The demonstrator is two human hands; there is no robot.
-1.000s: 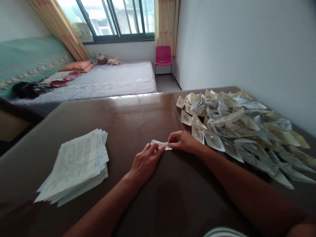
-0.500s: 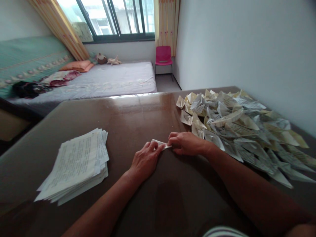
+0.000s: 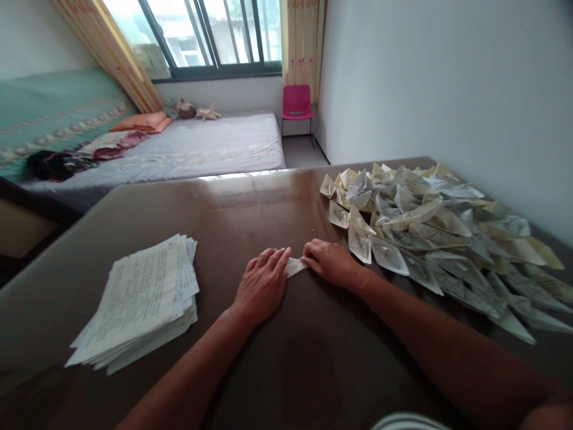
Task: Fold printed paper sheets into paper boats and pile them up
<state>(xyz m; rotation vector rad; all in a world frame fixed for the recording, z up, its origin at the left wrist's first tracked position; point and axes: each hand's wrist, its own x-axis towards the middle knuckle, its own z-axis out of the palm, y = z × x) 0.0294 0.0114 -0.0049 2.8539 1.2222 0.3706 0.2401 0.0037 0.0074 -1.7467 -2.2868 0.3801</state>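
A small folded strip of printed paper (image 3: 295, 267) lies on the brown table (image 3: 250, 209) in front of me. My left hand (image 3: 264, 280) rests over its left end, fingers stretched out and flat, covering that part. At the right end, my right hand (image 3: 331, 263) has its fingers curled and pinches the paper's tip. Only the short middle stretch of the strip shows between the hands.
On the left stands a stack of printed sheets (image 3: 143, 292). A large heap of folded paper boats (image 3: 416, 221) covers the table's right side, close to my right forearm. Beyond the table are a bed (image 3: 233, 140) and a pink chair (image 3: 296, 101).
My left hand has gone from a pinch with bent fingers to lying flat over the paper. My right hand stays at the right end, and more of the strip's face shows.
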